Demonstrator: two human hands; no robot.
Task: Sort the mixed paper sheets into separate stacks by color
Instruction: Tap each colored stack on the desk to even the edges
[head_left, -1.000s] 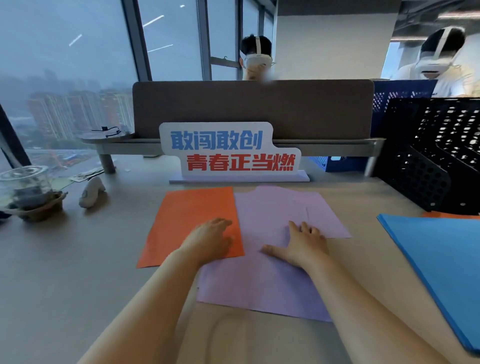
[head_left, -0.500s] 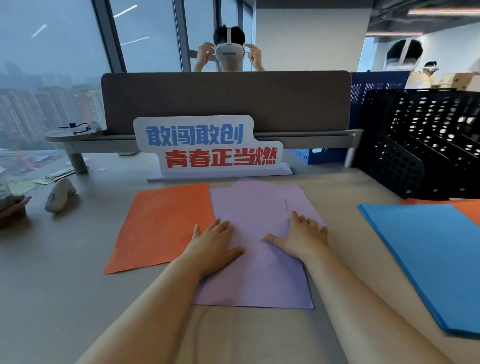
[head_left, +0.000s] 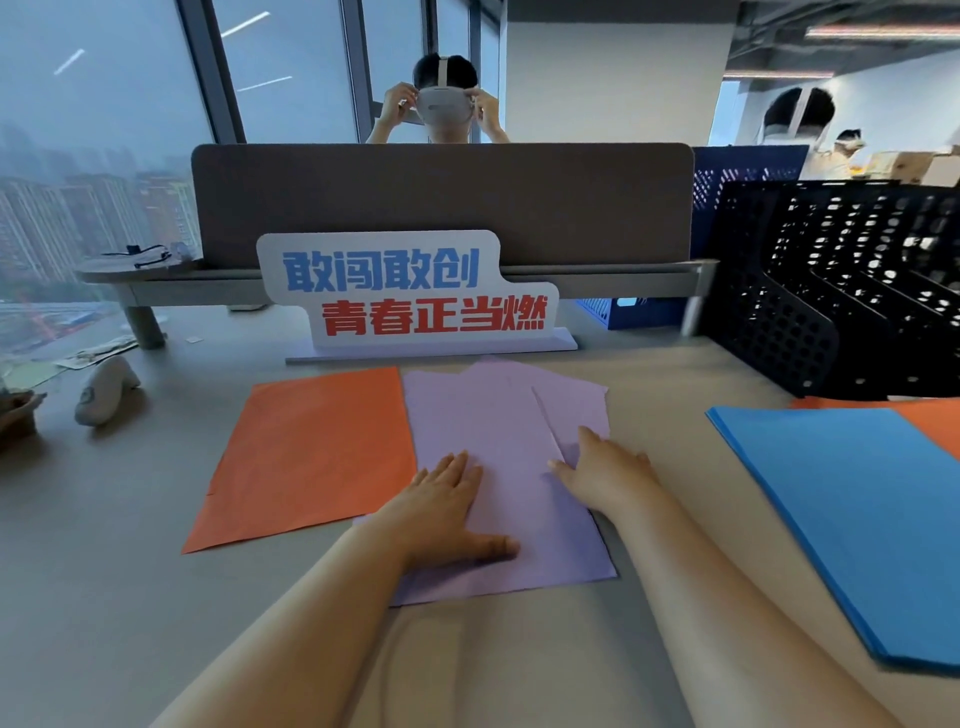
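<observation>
In the head view the purple sheets (head_left: 498, 415) lie loosely fanned mid-desk, edge to edge with the orange sheet (head_left: 311, 447) and well apart from the blue stack (head_left: 857, 519). They look thin, light and limp, apt to slide over one another, so they are best squared under flat palms or lifted by a corner. The left hand (head_left: 447, 514) rests flat on the pile's near part and the right hand (head_left: 602, 473) lies flat, fingers spread, over its right edge where a sheet sits askew; neither grips anything.
</observation>
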